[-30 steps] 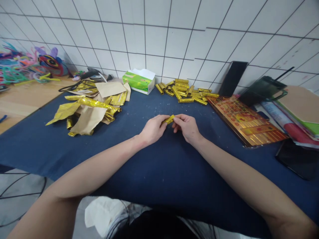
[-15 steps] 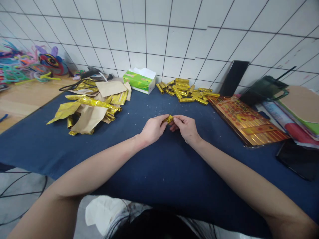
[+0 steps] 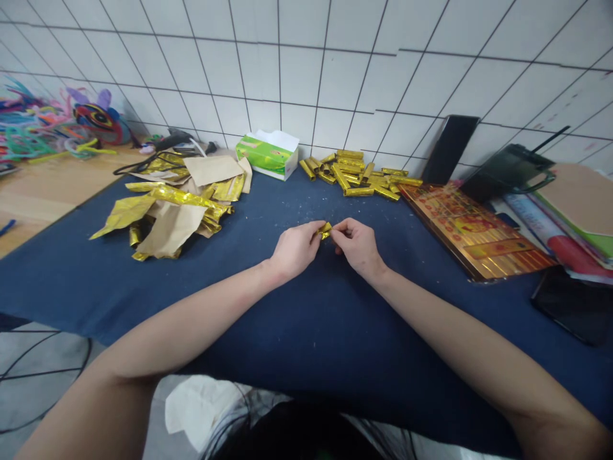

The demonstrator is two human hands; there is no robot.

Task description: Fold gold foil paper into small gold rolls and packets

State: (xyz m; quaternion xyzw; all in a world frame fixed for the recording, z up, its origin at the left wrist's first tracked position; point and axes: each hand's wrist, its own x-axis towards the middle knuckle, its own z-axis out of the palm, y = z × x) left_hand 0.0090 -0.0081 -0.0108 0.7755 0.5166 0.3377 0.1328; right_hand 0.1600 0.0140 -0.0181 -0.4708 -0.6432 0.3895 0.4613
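Between my two hands, over the dark blue cloth (image 3: pixel 287 306), is a small piece of gold foil paper (image 3: pixel 325 230), creased and partly folded. My left hand (image 3: pixel 295 248) is closed on its left side, fingers bent round it. My right hand (image 3: pixel 357 245) pinches at its right edge with thumb and forefinger. Much of the foil paper is hidden by the fingers. Farther back, by the wall, lies a pile of gold foil rolls (image 3: pixel 354 172). To the left are crumpled gold foil and brown paper sheets (image 3: pixel 172 227).
A green tissue box (image 3: pixel 265 155) stands against the tiled wall. On the right lie an orange-gold printed packet (image 3: pixel 483 236), a black phone (image 3: pixel 572 306), and a dark mug (image 3: pixel 510 169). A black slab (image 3: pixel 450 150) leans on the wall. Colourful craft pieces (image 3: pixel 43 131) lie far left.
My right hand's fingers have drawn together into a tighter pinch at the foil paper's edge. The foil paper looks more bent open. My left hand has hardly moved.
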